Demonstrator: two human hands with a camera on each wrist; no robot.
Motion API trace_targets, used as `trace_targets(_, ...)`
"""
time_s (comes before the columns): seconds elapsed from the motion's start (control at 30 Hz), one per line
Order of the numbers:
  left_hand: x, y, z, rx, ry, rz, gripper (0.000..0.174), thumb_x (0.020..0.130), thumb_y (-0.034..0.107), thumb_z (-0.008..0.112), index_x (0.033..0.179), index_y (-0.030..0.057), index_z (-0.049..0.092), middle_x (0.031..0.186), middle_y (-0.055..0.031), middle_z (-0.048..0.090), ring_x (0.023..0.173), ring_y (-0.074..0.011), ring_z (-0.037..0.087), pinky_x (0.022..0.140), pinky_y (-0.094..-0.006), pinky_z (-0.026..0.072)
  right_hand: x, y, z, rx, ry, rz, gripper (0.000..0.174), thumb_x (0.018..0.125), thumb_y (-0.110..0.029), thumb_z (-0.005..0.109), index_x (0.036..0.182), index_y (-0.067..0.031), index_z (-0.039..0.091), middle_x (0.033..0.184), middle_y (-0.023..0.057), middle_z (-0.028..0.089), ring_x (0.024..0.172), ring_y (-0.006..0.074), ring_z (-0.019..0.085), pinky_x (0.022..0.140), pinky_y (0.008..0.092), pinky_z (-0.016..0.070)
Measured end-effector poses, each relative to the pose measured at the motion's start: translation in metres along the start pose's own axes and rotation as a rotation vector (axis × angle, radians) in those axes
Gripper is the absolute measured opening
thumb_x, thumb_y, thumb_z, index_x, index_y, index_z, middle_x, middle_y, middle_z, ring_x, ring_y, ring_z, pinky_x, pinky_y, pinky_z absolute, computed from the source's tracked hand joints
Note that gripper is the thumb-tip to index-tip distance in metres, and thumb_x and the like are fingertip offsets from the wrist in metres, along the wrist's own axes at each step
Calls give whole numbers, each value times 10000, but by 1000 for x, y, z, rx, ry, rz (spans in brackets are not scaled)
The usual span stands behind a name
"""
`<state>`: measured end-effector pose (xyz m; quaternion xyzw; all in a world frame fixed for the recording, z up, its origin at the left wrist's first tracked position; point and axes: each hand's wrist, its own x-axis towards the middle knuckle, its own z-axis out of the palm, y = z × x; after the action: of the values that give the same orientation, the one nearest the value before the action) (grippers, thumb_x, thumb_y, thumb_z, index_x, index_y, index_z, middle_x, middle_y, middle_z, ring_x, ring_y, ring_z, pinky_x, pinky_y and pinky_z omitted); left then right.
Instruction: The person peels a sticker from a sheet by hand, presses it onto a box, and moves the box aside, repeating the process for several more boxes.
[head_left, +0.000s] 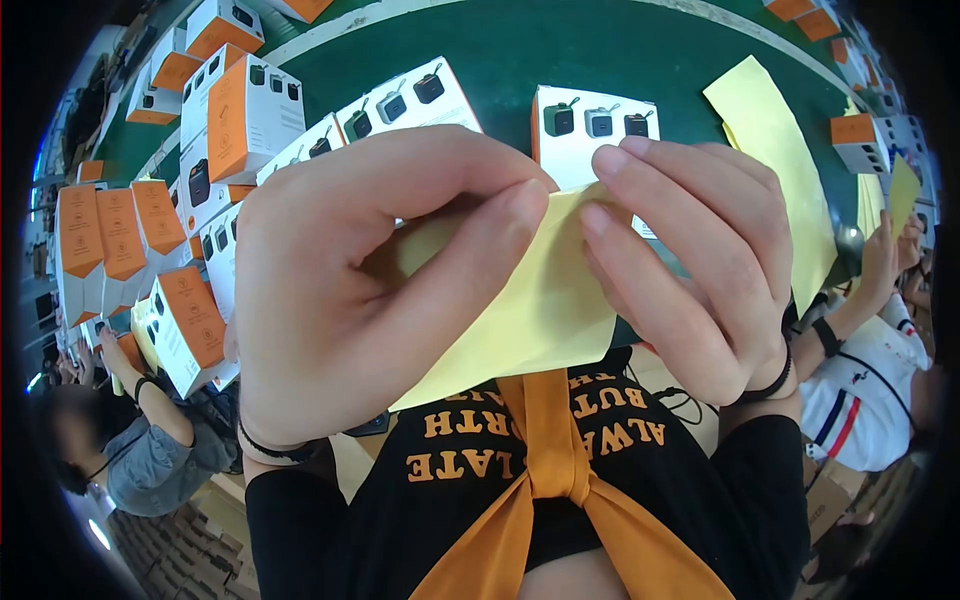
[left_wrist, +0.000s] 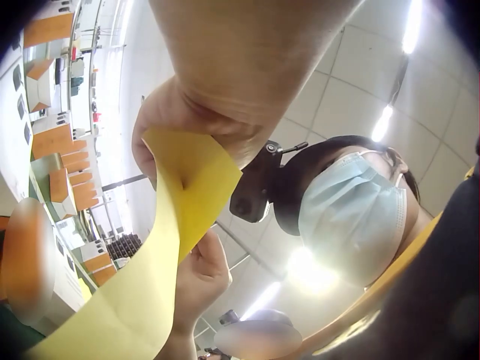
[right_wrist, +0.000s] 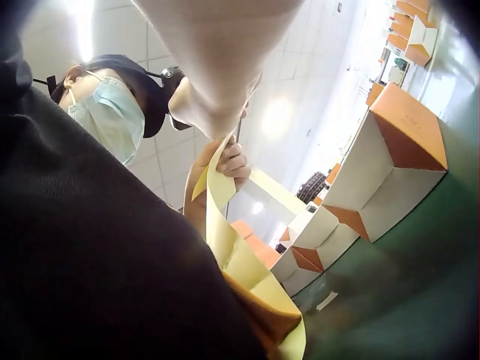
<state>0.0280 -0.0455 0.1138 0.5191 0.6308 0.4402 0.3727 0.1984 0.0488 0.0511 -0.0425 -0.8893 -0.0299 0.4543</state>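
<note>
In the head view a thin yellow sheet of paper (head_left: 530,300) is held up in front of the chest. My left hand (head_left: 350,260) pinches its upper edge between thumb and bent forefinger, the palm side partly hiding the sheet. At the sheet's right side my right hand (head_left: 700,270) pinches the edge between thumb and fingertips, close to the left fingertips. The left wrist view shows the yellow paper (left_wrist: 127,292) bent into a curve, its upper part folded over. Seen from the right wrist, the paper (right_wrist: 232,255) hangs in a wavy strip.
White and orange boxes with speaker pictures (head_left: 255,115) stand across the green table (head_left: 620,50). One such box (head_left: 575,125) is just behind the hands. More yellow paper (head_left: 785,170) lies to the right. Other people sit at both sides, one with a raised hand (head_left: 880,265).
</note>
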Motion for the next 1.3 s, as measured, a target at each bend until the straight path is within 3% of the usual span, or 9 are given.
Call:
trace_targets(0.07, 2, -5, 0, 28, -9, -41, 127, 849, 52, 578, 854, -60, 639, 765, -64, 630, 671, -87, 557, 591, -204, 396, 0, 2, 1, 38, 8, -1, 285, 690, 6, 711, 943, -15, 581, 1039, 147, 617, 935, 305, 604, 697, 366, 537)
trace_targets(0.13, 10, -22, 1, 96, -10, 252, 109, 809, 31, 583, 847, -52, 641, 741, -71, 625, 655, -104, 567, 582, -222, 409, 0, 5, 0, 50, 10, 11, 271, 688, 24, 695, 927, -16, 573, 1027, 146, 616, 958, 321, 597, 709, 361, 530)
trace_targets(0.2, 17, -28, 0, 226, -91, 292, 111, 784, 24, 581, 846, -44, 643, 732, -86, 624, 652, -135, 585, 588, -243, 426, 3, 9, -9, 59, 14, 24, 259, 686, 41, 679, 911, -18, 566, 1015, 144, 616, 981, 336, 590, 721, 356, 522)
trace_targets(0.3, 37, -43, 2, 475, -296, 325, 131, 743, 25, 580, 840, -26, 652, 729, -120, 626, 671, -207, 615, 618, -286, 460, 7, 16, -34, 375, -235, 370, 180, 724, 106, 564, 847, -24, 548, 928, 123, 602, 1006, 355, 577, 812, 352, 465)
trace_targets(0.4, 65, -64, 21, 588, -392, 264, 192, 768, 117, 612, 916, 2, 654, 850, -147, 647, 782, -292, 630, 703, -340, 492, -2, 46, -39, 370, -337, 684, 150, 749, 73, 600, 882, 7, 582, 861, 77, 582, 975, 233, 584, 825, 315, 444)
trace_targets(0.47, 83, -76, 38, 882, -125, 380, 302, 794, 228, 640, 1012, 20, 622, 945, -138, 635, 842, -290, 623, 745, -354, 487, -11, 80, -20, 446, -415, 696, 150, 755, 44, 623, 897, 7, 594, 846, 72, 586, 935, 213, 585, 803, 298, 442)
trace_targets(0.67, 102, -93, 46, 772, -295, 183, 344, 795, 295, 659, 1025, 55, 570, 950, -108, 614, 863, -272, 597, 746, -369, 463, 13, 114, 2, 639, -747, 743, 101, 803, -34, 643, 851, 25, 576, 815, 83, 628, 772, 109, 572, 718, 242, 476)
trace_targets(0.73, 103, -95, 45, 761, -287, 206, 340, 792, 292, 663, 1020, 60, 563, 941, -104, 613, 855, -269, 594, 737, -370, 460, 18, 121, 10, 692, -933, 972, 101, 825, -47, 629, 858, 29, 571, 794, 56, 618, 756, 95, 566, 694, 228, 465)
trace_targets(1.3, 106, -94, 44, 697, -299, 213, 324, 787, 287, 668, 982, 57, 550, 867, -102, 601, 772, -258, 580, 683, -354, 440, -14, 144, 46, 785, -1069, 928, 86, 818, -59, 626, 852, 15, 597, 766, 58, 634, 716, 98, 575, 658, 229, 463)
